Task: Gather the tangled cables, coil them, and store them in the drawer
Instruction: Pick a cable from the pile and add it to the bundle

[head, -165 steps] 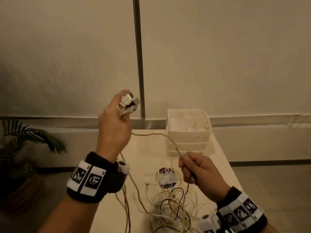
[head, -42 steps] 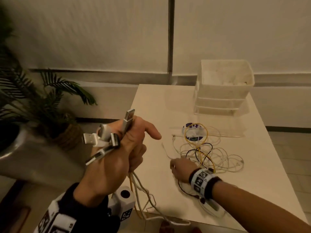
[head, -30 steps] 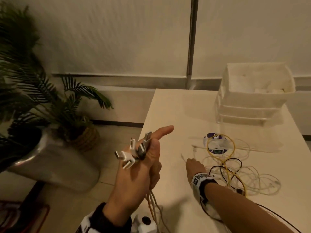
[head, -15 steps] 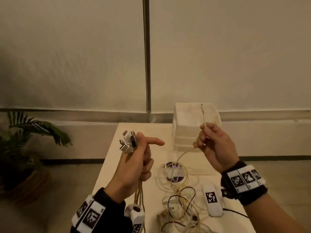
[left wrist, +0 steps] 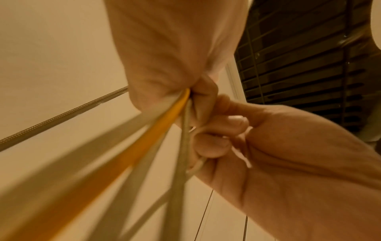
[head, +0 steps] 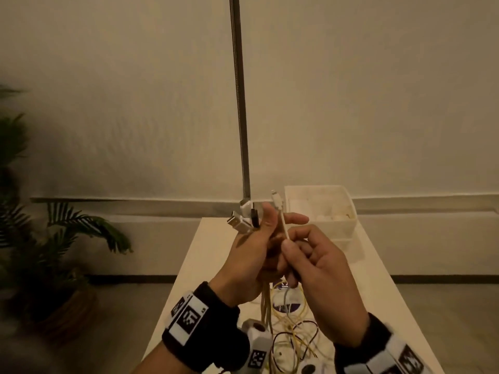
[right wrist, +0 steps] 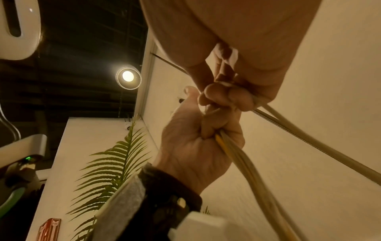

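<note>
Cables hang in a bundle from the left hand, which is raised above the white table with its fingers curled tight round them; USB plugs fan out above the fist, up and away from the table. From the left wrist view a yellow cable runs among pale ones into the closed palm. Pressed against that fist, the right hand pinches a thin white cable between thumb and fingers, its small connector pointing up just above the left thumb.

Below both hands, on the near part of the table, lies the remaining tangle of cables: yellow, black and white loops, partly over a round purple and white disc. At the table's far end stands the white drawer unit, its top compartment open. Left of the table, on the floor, is a potted palm. A thin metal strip runs up the wall behind the table.
</note>
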A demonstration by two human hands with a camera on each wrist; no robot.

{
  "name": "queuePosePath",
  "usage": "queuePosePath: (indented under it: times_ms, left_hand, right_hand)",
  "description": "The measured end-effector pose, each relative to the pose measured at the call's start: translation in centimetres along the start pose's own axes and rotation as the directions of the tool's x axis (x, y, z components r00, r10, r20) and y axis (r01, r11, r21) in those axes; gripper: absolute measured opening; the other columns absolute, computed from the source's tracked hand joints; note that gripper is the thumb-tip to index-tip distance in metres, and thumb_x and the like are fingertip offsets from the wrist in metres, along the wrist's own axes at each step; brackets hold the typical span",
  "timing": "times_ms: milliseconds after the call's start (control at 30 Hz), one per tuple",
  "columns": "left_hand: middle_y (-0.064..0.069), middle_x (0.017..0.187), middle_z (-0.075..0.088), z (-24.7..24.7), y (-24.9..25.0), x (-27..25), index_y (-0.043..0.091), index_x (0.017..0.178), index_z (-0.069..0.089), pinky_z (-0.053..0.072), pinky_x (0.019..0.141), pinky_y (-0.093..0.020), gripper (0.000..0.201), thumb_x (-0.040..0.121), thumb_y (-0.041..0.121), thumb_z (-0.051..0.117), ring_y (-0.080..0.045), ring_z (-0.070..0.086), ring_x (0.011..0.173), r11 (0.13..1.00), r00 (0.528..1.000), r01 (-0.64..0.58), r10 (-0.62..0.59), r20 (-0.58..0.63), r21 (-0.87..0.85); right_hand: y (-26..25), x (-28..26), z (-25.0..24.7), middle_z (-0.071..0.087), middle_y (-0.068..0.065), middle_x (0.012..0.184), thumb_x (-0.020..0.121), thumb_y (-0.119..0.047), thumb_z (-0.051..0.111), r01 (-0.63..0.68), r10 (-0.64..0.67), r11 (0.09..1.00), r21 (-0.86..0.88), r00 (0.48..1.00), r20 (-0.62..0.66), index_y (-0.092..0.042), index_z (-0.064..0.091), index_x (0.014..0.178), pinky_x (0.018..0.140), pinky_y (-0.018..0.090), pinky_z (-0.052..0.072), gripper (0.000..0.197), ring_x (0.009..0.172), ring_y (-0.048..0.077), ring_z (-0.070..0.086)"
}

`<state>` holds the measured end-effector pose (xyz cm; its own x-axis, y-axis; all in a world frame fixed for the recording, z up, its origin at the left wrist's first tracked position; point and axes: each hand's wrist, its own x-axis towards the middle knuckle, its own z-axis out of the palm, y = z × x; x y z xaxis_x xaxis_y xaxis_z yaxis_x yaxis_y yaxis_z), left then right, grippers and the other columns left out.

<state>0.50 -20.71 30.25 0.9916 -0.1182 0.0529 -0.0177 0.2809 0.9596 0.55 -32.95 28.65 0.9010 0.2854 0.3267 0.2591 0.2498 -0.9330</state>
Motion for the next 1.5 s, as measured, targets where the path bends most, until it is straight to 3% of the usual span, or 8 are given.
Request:
queuePosePath:
  times_ms: [433, 600, 767, 867, 967, 1100, 1300, 1500]
  left_hand:
    - [0.002, 0.058, 0.047, -0.2, 1.7, 0.3, 0.015, 0.065, 0.053, 0.031, 0.048, -0.027, 0.050, 0.102, 0.044, 0.039, -0.012, 0.036, 0.047, 0.943, 0.874, -0.318, 0.333, -0.353, 0.101]
    - [0.004, 0.056, 0.027, -4.4, 6.2, -1.3, 0.022, 0.060, 0.032, 0.041, 0.041, -0.020, 0.052, 0.102, 0.052, 0.031, -0.008, 0.030, 0.044, 0.892, 0.903, -0.399, 0.342, -0.261, -0.212]
    - [0.009, 0.049, 0.031, -5.6, 6.5, -3.6, 0.019, 0.065, 0.044, 0.018, 0.036, -0.016, 0.046, 0.099, 0.049, 0.042, -0.006, 0.023, 0.038, 0.962, 0.975, -0.212, 0.220, -0.031, 0.172]
    - [0.003, 0.062, 0.061, -2.1, 2.5, -2.6, 0.020, 0.084, 0.066, 0.039, 0.047, -0.028, 0.025, 0.092, 0.043, 0.061, -0.013, 0.054, 0.052, 0.558, 0.969, -0.237, 0.190, 0.155, 0.795]
    - [0.000, 0.074, 0.063, -0.4, -0.6, -1.0, 0.012, 0.083, 0.059, 0.041, 0.060, -0.037, 0.018, 0.096, 0.024, 0.056, -0.021, 0.055, 0.067, 0.272, 0.951, -0.292, 0.189, 0.246, 0.917]
    - [0.005, 0.062, 0.060, -1.4, -0.7, -0.2, 0.017, 0.073, 0.057, 0.044, 0.056, -0.033, 0.019, 0.090, 0.011, 0.050, -0.011, 0.055, 0.059, 0.319, 0.922, -0.316, 0.324, 0.211, 0.893]
    - [0.010, 0.049, 0.038, -4.8, 3.1, 0.8, 0.024, 0.070, 0.062, 0.023, 0.044, -0.024, 0.032, 0.098, 0.036, 0.056, -0.010, 0.028, 0.041, 0.850, 0.808, -0.267, 0.454, -0.375, 0.454]
    - [-0.024, 0.078, 0.058, -6.0, 2.6, 0.9, -0.003, 0.104, 0.061, 0.049, 0.059, -0.039, 0.048, 0.091, 0.043, 0.067, -0.026, 0.056, 0.065, 0.761, 0.619, -0.311, 0.617, -0.486, 0.570]
  right_hand:
    - [1.9, -1.5, -1.6, 0.060, 0.008, 0.058, 0.096, -0.014, 0.054, 0.014, 0.026, 0.979, -0.203, 0.981, 0.193, -0.007, 0.062, 0.086, 0.048, 0.026, 0.041, 0.015, 0.046, 0.018, 0.048]
    - [5.1, -3.3, -6.2, 0.043, -0.007, 0.051, 0.097, -0.027, 0.052, -0.149, 0.287, 0.912, -0.382, 0.898, 0.335, -0.011, 0.057, 0.068, 0.050, 0.021, 0.029, 0.034, 0.047, 0.007, 0.035]
    - [3.7, -2.2, -9.3, 0.037, -0.004, 0.053, 0.092, -0.038, 0.055, -0.197, 0.300, 0.890, -0.410, 0.933, 0.201, -0.019, 0.053, 0.059, 0.049, 0.022, 0.027, 0.038, 0.049, 0.010, 0.031]
    - [2.4, -0.6, -8.1, 0.037, -0.006, 0.054, 0.096, -0.030, 0.050, -0.141, 0.246, 0.903, -0.406, 0.945, 0.218, -0.017, 0.054, 0.063, 0.048, 0.022, 0.027, 0.035, 0.049, 0.008, 0.030]
    - [1.3, 0.6, -6.0, 0.035, -0.001, 0.055, 0.101, -0.018, 0.044, -0.139, 0.202, 0.950, -0.280, 0.956, 0.214, -0.009, 0.057, 0.071, 0.048, 0.025, 0.022, 0.034, 0.048, 0.008, 0.026]
    - [0.3, 0.8, -5.5, 0.036, 0.007, 0.055, 0.100, -0.022, 0.044, -0.080, 0.125, 0.973, -0.218, 0.972, 0.198, -0.015, 0.063, 0.070, 0.047, 0.026, 0.024, 0.035, 0.049, 0.015, 0.029]
    - [1.7, -0.3, -6.7, 0.037, 0.013, 0.058, 0.101, -0.017, 0.042, -0.159, 0.202, 0.962, -0.222, 0.962, 0.186, -0.006, 0.062, 0.079, 0.049, 0.028, 0.025, 0.031, 0.052, 0.020, 0.027]
    - [3.3, 0.6, -6.6, 0.037, 0.011, 0.057, 0.102, -0.013, 0.042, -0.181, 0.209, 0.960, -0.212, 0.971, 0.115, -0.009, 0.061, 0.076, 0.051, 0.030, 0.027, 0.032, 0.050, 0.016, 0.030]
